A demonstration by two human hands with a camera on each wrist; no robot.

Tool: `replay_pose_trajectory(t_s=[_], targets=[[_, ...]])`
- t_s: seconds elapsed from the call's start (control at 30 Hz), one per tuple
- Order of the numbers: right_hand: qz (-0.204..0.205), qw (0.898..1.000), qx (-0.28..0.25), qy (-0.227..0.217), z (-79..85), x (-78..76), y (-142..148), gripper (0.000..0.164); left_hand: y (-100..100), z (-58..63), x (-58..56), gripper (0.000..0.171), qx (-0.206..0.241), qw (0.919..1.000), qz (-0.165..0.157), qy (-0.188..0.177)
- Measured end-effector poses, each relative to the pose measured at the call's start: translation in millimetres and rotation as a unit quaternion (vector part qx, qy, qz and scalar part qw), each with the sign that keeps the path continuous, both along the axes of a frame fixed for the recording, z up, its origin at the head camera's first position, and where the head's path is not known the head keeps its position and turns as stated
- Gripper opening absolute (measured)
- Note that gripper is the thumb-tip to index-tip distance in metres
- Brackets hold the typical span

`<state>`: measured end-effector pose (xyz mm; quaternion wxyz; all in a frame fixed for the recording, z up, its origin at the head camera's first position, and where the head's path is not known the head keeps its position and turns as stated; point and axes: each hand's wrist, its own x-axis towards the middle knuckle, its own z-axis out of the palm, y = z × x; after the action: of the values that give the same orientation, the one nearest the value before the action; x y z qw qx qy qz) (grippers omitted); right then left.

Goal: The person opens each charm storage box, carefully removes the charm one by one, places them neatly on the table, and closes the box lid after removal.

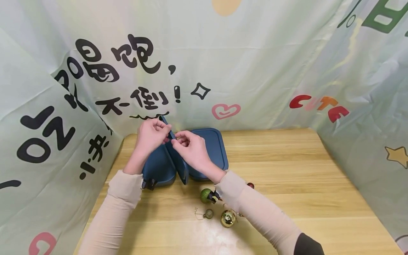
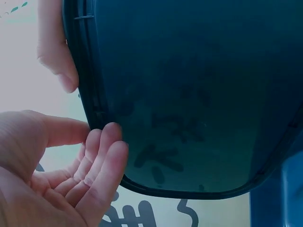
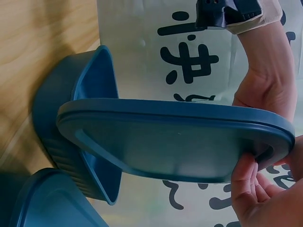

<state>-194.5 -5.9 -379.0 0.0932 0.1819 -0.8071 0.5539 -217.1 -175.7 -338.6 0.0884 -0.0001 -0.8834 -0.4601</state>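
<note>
A dark blue lid [image 1: 179, 159] is held up on edge, tilted, over an open blue box [image 1: 159, 168]. My left hand [image 1: 152, 134] pinches the lid's rim at its far end between thumb and fingertips. Close beside it, my right hand [image 1: 192, 147] pinches the same rim. In the left wrist view, the lid's inner face and grooved rim [image 2: 189, 194] show next to the left fingers. The right wrist view shows the lid's smooth outer face [image 3: 180, 142], with the box [image 3: 61, 113] below and behind it.
A second blue box with its lid on [image 1: 211, 141] stands just right of the open one. Nearer me lie a green ball ornament [image 1: 205, 196], a small glittery ornament [image 1: 208, 213], a shiny gold ball [image 1: 227, 218] and a red ball [image 1: 250, 185]. Printed cloth walls surround the wooden table [image 1: 280, 156].
</note>
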Motion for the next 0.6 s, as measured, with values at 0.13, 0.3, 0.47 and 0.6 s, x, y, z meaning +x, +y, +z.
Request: replay_pose_trajectory(t_s=[0.13,0.3,0.47,0.6], targets=[[-0.002,1.000,-0.003,0.001,-0.1,-0.3,-0.8,0.020,-0.5,-0.1,0.1,0.030,-0.003,0.9999,0.010,-0.007],[-0.004,1.000,-0.005,0.003,-0.6,-0.1,-1.7,0.020,-0.4,0.8,-0.7,0.031,0.041,0.9989,-0.003,-0.023],[-0.002,1.000,-0.013,-0.001,-0.3,1.7,-2.2,0.021,-1.6,2.6,-1.8,0.035,0.115,0.9915,-0.019,-0.057],[0.005,0.999,-0.032,-0.007,-4.2,-1.3,-0.2,0.024,-2.2,5.3,-2.3,0.036,0.158,0.9845,-0.031,-0.070]])
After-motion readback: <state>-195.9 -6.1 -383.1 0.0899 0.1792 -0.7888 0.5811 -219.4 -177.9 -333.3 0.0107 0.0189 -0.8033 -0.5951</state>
